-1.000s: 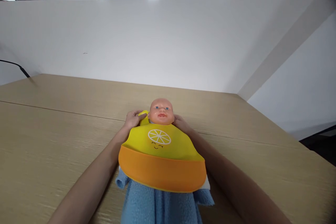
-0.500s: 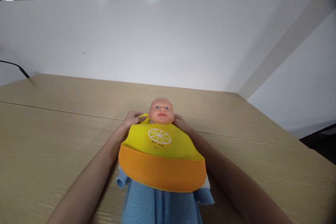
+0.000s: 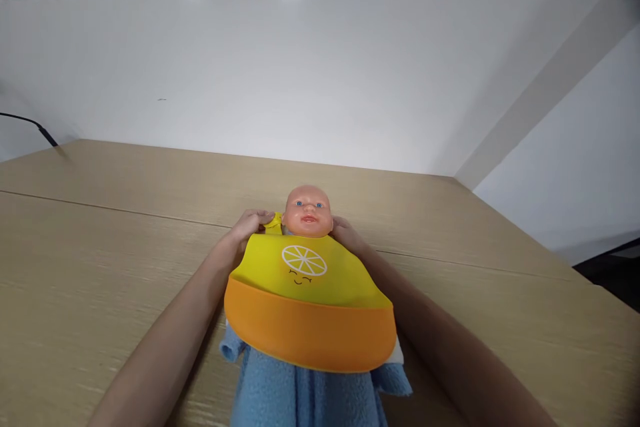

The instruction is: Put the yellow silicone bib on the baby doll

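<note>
The left hand [image 3: 253, 222] pinches the strap [image 3: 273, 227] of a yellow-and-orange bib [image 3: 310, 327] covering the chest of a doll [image 3: 309, 208]; the right hand [image 3: 345, 233] sits beside the doll's head, fingers hidden, grip unclear.

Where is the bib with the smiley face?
In the head view, the bib lies at lower centre over the doll's blue clothes, just below the doll's head, with the left hand holding its strap.

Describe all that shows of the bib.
The bib is yellow with an orange lower pocket and looks smooth, rubbery. A white citrus-slice print sits above a smiling face. It lies front-up over the chest of the doll. The left hand pinches its strap; whether the right hand touches it is hidden.
</note>
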The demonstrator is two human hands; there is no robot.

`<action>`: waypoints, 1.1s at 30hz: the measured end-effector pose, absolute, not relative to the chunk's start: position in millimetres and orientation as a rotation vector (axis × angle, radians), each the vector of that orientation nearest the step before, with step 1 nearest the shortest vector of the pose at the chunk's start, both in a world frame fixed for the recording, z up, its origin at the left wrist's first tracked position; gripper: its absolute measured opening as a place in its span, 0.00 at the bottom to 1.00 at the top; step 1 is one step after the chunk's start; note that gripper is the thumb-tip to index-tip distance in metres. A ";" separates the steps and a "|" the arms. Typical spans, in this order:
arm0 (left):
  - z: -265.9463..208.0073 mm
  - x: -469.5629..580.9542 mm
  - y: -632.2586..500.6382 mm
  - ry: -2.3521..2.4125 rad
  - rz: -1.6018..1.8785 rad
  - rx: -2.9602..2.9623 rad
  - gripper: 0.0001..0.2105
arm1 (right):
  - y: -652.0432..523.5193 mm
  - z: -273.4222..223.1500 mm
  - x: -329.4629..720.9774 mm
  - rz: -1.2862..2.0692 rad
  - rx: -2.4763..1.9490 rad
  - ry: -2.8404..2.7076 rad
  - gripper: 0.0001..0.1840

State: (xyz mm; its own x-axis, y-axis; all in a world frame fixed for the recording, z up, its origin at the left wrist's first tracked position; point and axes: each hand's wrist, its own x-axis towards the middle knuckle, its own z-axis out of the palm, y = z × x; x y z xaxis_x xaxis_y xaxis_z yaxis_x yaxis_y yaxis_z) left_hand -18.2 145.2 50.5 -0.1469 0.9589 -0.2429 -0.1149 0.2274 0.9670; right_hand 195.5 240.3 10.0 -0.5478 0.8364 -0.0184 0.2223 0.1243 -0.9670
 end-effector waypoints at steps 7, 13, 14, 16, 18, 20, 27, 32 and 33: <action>44.8 -21.5 151.4 1.279 1.172 0.692 0.06 | 235.5 16.3 193.1 1.471 -0.993 -1.803 0.18; 40.4 -23.7 151.5 1.172 1.196 0.728 0.07 | 239.4 11.3 194.7 1.517 -0.980 -1.795 0.20; 40.2 -23.6 151.2 1.141 1.195 0.731 0.07 | 239.3 11.4 194.4 1.525 -0.961 -1.783 0.21; 40.2 -23.4 150.8 1.089 1.185 0.730 0.07 | 237.3 13.5 193.5 1.546 -0.939 -1.769 0.22; 40.7 -23.5 150.5 1.080 1.150 0.733 0.08 | 233.4 18.1 192.4 1.578 -0.962 -1.758 0.22; 41.3 -23.9 150.1 1.106 1.119 0.748 0.09 | 228.8 23.6 191.3 1.590 -0.996 -1.749 0.22; 48.2 -21.7 146.9 1.191 1.154 0.774 0.09 | 226.5 27.7 189.5 1.511 -0.995 -1.723 0.19; 51.4 -23.1 147.1 1.187 1.141 0.826 0.13 | 232.2 21.3 190.6 1.480 -0.981 -1.757 0.21; 50.7 -23.9 147.3 1.184 1.142 0.829 0.13 | 233.5 19.9 191.1 1.488 -0.971 -1.764 0.20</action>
State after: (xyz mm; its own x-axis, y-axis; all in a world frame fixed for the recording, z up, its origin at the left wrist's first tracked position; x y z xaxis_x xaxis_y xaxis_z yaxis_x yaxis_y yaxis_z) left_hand -23.9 147.3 50.7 -0.0117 0.9640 -0.2656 -0.2307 0.2559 0.9388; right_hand 191.1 233.5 19.9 -0.5319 0.8468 0.0040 0.1386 0.0917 -0.9861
